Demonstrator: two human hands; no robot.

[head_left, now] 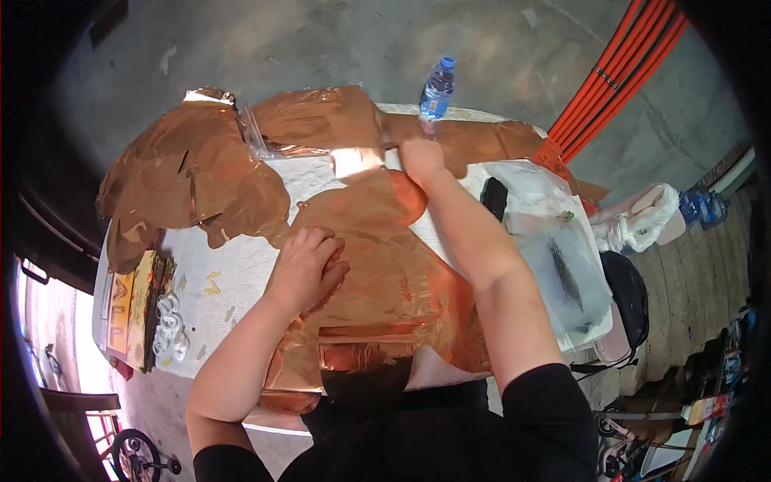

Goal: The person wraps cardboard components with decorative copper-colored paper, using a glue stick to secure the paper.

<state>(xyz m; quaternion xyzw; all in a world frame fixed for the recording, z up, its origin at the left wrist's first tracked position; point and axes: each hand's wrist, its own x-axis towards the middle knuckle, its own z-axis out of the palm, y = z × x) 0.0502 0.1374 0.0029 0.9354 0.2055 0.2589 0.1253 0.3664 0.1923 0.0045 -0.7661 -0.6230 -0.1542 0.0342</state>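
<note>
A large copper-coloured foil balloon (377, 265), flat and creased, lies across the table in front of me. My left hand (312, 261) rests at its left side, fingers curled in against the foil. Stretched out to the far side, my right hand (420, 159) is closed at the foil's upper edge; its fingertips are hidden. Beside it lies a shiny, light-reflecting foil patch (357, 163). More flat copper foil (313, 120) spreads along the far edge, and another wide crumpled foil piece (201, 173) covers the left end.
A water bottle (438, 92) stands at the far edge. To the right are clear plastic bags (554, 265) and a black object (494, 197). White ribbon rolls (170, 325) and a yellow packet (120, 313) lie on the left. Red pipes (618, 76) run beyond the table.
</note>
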